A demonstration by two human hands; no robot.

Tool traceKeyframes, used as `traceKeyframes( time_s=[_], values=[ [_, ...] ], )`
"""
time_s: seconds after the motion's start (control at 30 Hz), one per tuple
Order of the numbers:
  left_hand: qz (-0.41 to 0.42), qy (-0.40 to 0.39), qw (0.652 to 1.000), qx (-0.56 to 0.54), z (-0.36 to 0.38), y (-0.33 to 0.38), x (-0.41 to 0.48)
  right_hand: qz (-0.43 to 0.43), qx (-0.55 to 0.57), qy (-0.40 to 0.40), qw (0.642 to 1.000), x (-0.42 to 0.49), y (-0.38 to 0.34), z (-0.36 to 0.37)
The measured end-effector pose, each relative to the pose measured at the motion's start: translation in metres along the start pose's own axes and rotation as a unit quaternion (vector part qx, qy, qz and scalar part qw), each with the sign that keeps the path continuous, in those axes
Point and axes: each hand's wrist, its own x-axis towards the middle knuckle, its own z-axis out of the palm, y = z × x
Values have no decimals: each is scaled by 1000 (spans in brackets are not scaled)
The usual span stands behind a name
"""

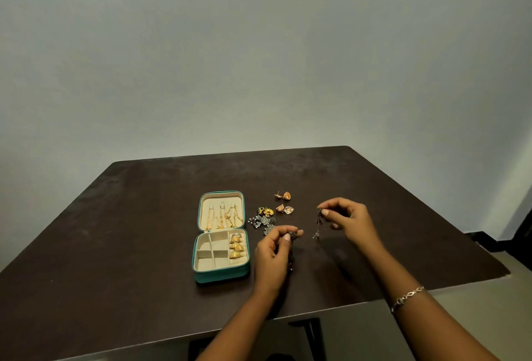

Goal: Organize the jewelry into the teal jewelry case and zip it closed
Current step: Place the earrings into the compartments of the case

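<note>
The teal jewelry case [221,276] lies open on the dark table [129,231]. Its lid holds gold chains [227,216]; gold rings [237,247] fill the right slots of its base. My left hand [273,257] pinches a dark dangling earring [293,236] just right of the case. Further right, my right hand [349,221] pinches a matching dark earring [318,223] that hangs above the table. Loose pieces lie between hands and case: silver earrings [263,221], a yellow flower piece [266,211] and small gold earrings [283,202].
The table's far edge meets a plain wall [259,58]. A bracelet [407,297] circles my right wrist. The table's near edge runs under my forearms, with a table leg [312,334] below. Floor shows at the right [489,303].
</note>
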Motion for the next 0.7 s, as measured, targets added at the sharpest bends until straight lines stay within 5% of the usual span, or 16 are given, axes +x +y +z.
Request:
traceKeyframes(
  time_s=[0.7],
  values=[
    [3,-33,998,-48,-32,75,28,-27,53,-32,998,-7,-48,-7]
  ],
)
